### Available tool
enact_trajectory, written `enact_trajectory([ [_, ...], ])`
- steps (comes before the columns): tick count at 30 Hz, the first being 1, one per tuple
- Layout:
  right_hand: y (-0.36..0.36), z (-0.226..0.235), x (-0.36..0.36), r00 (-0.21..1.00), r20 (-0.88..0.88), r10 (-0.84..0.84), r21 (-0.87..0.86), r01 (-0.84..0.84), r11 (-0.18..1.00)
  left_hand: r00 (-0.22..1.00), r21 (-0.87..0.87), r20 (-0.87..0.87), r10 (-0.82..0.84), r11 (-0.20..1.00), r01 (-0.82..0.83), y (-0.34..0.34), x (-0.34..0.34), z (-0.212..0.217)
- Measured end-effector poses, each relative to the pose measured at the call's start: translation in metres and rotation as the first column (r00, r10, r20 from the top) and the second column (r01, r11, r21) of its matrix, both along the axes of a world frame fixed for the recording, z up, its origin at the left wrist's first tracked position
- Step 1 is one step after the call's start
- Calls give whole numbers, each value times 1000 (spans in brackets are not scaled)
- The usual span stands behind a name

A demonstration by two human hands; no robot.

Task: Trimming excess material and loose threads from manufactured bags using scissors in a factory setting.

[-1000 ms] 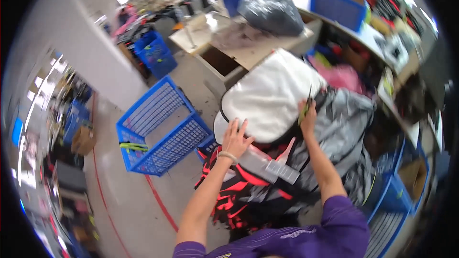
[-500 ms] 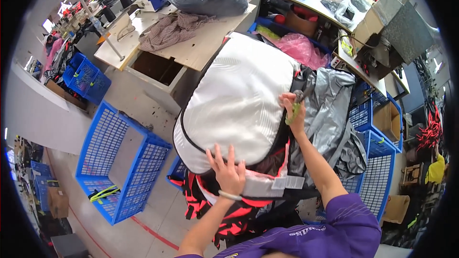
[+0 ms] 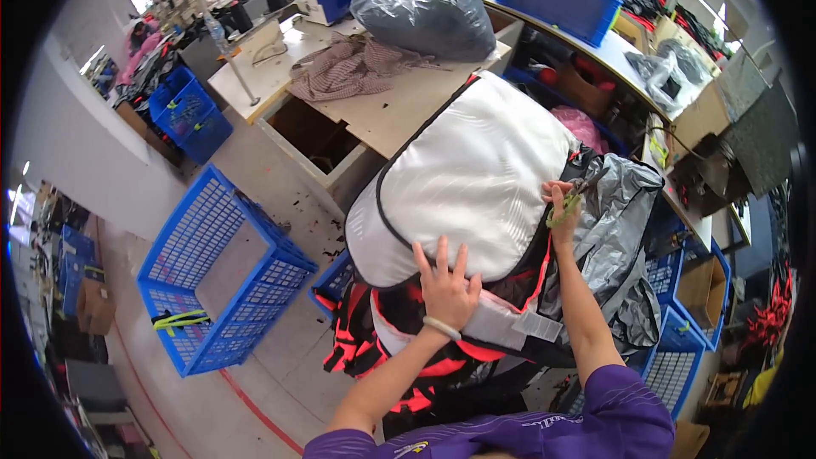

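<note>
- Nearest the person, red-and-black fabric (image 3: 350, 336) hangs in folds below the near side of the work, beside a pale label (image 3: 537, 326).
- The left hand (image 3: 450, 296) reaches in from the lower edge, palm down, a light band (image 3: 442, 328) round its wrist. Its fingers are spread apart and rest on the near part of the white panel, pressing flat and gripping nothing.
- The right hand (image 3: 564, 214), its forearm upright in view, is at the panel's right edge. Its fingers are closed round green-handled scissors (image 3: 568, 207), dark blades pointing up and right; whether the blades are parted I cannot tell.
- The white panel (image 3: 472, 174) lies between person and table, sloping away on the heap. It is broad and round-cornered, with a satin sheen, soft ripples and black edging; a paler rounded band lies outside that line at the near left.
- Crumpled silver fabric (image 3: 614, 221) spreads just right of it.
- To the left, a blue basket (image 3: 276, 289) stands on the floor.
- Beyond the panel, a wooden table (image 3: 387, 119) bears a checked cloth (image 3: 357, 68) and a stuffed clear bag (image 3: 425, 13).
</note>
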State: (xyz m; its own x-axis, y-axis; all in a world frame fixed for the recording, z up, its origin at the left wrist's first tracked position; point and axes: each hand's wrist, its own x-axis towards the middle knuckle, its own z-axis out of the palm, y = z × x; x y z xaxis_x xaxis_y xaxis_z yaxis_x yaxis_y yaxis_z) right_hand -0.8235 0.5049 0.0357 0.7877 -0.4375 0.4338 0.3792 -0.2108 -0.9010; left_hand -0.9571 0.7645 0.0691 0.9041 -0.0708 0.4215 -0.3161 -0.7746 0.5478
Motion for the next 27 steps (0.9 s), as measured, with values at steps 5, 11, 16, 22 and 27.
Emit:
enact_trajectory([
  [5,-6,-7,55,997,79,20,71,-25,997,995,37,72,69,997,-72,-9,48,-15],
  [11,-39,-36,67,1000,26,6,210,-11,978,992,119,106,64,990,-77,-40,73,-42],
  [16,-3,-18,72,992,23,126,277,-127,952,985,145,139,100,982,-120,-20,70,-60],
  [22,-29,-16,64,990,23,-142,-228,143,963,990,102,126,63,992,-76,-42,73,-54],
  [27,-34,-26,53,967,122,-224,-269,249,930,991,176,134,18,984,-42,-46,70,-67],
])
